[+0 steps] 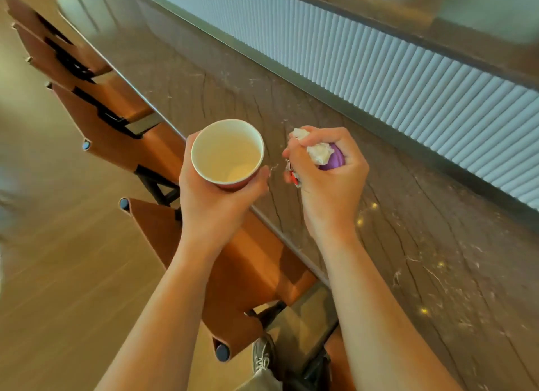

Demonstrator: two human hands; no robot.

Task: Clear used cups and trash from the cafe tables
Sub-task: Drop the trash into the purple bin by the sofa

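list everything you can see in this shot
cup: one, red outside, cream inside, in the left hand at the table edge
tissue: one, white, crumpled in the right hand
purple thing: one, purple, in the right hand under the tissue; cannot tell what it is
wrapper: one scrap, red and white, low in the right hand
table: one, dark brown, veined, right
chairs: at least three, tan, along the table's left edge
panel: one, pale, ribbed, behind the table
floor: wood, left
shoe: one, grey, bottom
left hand: grip round the cup
right hand: grip round tissue, purple thing and wrapper
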